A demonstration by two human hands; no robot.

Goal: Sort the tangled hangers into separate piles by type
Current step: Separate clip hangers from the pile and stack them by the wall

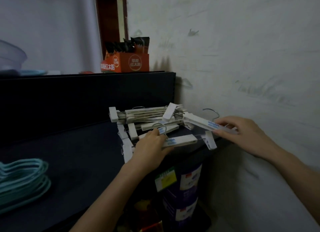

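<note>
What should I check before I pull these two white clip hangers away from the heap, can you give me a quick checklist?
1. Left hand grips near white clip hanger: ok.
2. Right hand grips far clip hanger: ok.
3. Far hanger free of white hanger heap: not ok, its end lies among them.
4. Metal hooks unsnagged: cannot tell.
5. Teal hanger pile kept apart on dark tabletop: ok.
6. Near hanger's clip overhangs the table edge: not ok.

A dark tabletop [78, 155] carries white clip hangers [143, 117] at one o'clock, teal hangers [22, 178] at eight.
</note>
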